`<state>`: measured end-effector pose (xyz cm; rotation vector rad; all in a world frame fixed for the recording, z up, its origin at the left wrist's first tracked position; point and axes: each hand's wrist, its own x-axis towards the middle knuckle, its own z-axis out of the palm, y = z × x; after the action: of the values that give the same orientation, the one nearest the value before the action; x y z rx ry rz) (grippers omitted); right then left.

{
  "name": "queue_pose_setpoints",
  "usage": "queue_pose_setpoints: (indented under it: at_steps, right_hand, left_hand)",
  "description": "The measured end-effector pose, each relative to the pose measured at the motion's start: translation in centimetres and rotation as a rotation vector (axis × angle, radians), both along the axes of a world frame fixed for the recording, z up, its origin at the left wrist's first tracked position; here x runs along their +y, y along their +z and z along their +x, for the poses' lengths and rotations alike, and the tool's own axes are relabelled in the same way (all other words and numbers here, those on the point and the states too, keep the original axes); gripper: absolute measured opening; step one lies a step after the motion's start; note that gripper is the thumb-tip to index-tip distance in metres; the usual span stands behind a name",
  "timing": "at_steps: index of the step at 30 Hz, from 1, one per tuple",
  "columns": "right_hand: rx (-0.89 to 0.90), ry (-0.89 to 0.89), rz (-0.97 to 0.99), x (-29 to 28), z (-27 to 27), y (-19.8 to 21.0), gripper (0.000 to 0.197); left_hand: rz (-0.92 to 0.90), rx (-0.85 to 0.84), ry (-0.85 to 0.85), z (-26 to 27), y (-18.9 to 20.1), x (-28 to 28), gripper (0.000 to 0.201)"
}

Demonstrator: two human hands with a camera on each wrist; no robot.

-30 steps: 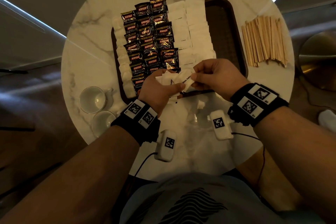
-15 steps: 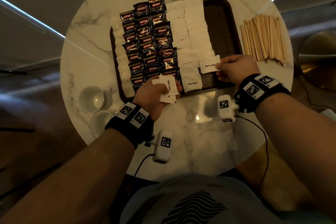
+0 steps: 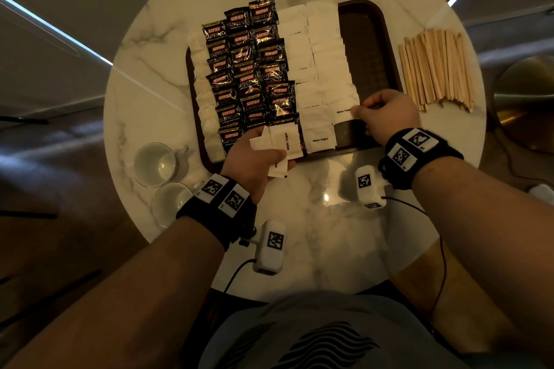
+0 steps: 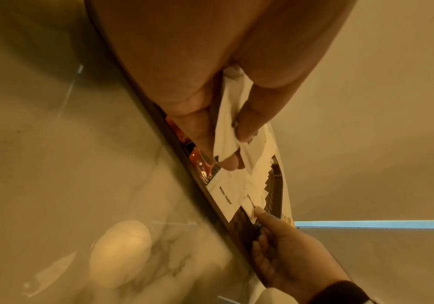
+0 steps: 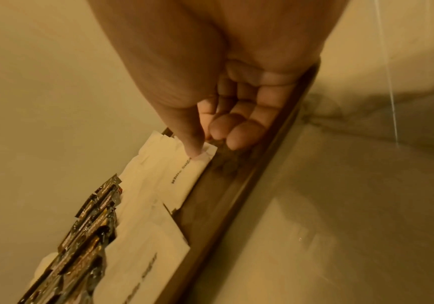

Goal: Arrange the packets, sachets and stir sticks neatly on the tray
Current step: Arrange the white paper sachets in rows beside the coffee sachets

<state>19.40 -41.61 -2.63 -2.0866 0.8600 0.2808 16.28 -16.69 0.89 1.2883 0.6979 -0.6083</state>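
A dark brown tray (image 3: 368, 48) holds three columns of black Kopiko packets (image 3: 245, 69) between columns of white sachets (image 3: 326, 48). My left hand (image 3: 257, 156) grips a small fan of white sugar sachets (image 3: 284, 144) over the tray's near edge; the left wrist view shows this fan of sachets (image 4: 226, 123) between thumb and fingers. My right hand (image 3: 386, 114) pinches the edge of one white sugar sachet (image 3: 343, 112) lying at the near end of the rightmost white column. In the right wrist view the thumb presses that sachet's (image 5: 184, 181) corner. Wooden stir sticks (image 3: 434, 69) lie right of the tray.
The round marble table (image 3: 329, 234) carries two glass cups (image 3: 154, 163) at the near left. The tray's right strip beside the white sachets is bare. Sensor pods and cables hang from both wrists over the table's near part.
My right hand drew one sachet from the left hand's stack, carried it right and away, and set it down on the tray. The left hand stayed by the tray's near edge.
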Motion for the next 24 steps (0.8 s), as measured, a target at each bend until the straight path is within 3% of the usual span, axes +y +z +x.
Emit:
queue_pose_setpoints:
  at_steps: [4,8,11,19,24]
  right_hand:
    - [-0.094,0.092,0.061,1.0,-1.1,2.0,0.022]
    - [-0.011,0.441,0.321,3.4,-2.1,4.9,0.022]
    - [0.007,0.578,0.321,4.1,-2.2,5.3,0.019]
    - [0.021,0.424,0.341,2.9,-2.3,5.2,0.005]
    - [-0.071,0.054,0.251,-0.1,-2.0,3.8,0.008]
  left_hand:
    - [0.056,-0.055,-0.054,0.1,-0.2,-0.1,0.045]
    - [0.13,-0.119,-0.176,0.2,0.2,-0.5,0.042]
    - [0.179,-0.159,-0.264,0.2,0.3,-0.8,0.037]
    - [0.211,-0.176,-0.184,0.2,0.1,-1.1,0.024]
    - [0.054,-0.088,-0.103,-0.1,0.5,-1.4,0.016]
